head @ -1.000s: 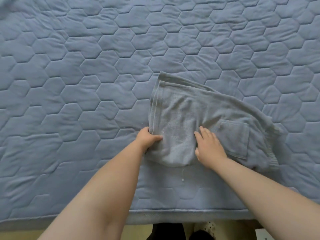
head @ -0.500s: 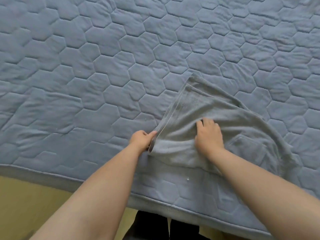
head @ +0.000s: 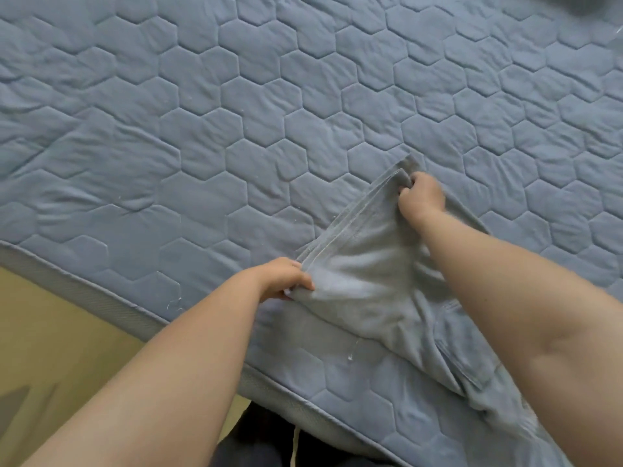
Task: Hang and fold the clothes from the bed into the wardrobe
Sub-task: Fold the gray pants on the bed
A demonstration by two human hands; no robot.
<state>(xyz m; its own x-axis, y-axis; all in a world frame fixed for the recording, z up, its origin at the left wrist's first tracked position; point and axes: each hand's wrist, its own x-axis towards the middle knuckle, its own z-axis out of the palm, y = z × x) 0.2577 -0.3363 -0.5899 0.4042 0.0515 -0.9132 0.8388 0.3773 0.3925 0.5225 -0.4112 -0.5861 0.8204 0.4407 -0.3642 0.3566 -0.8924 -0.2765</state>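
A grey-blue garment [head: 367,284] with a sewn pocket lies partly folded near the front edge of the bed [head: 202,146]. My left hand [head: 283,278] pinches its near left corner, lifting the cloth slightly. My right hand [head: 421,197] grips the far corner of the same hemmed edge, fingers curled into the fabric. The hem runs taut between the two hands. The garment's right part trails toward the bed's front edge under my right forearm.
The bed carries a blue quilted cover with a hexagon pattern, wide and bare to the left and back. Its piped front edge [head: 101,291] runs diagonally. Yellowish floor [head: 50,332] shows at lower left. A dark blurred object [head: 593,5] sits at the top right corner.
My right hand moved from pressing flat on the garment's middle up to its far corner and now grips it. The left hand keeps its corner. The view swung, showing more floor.
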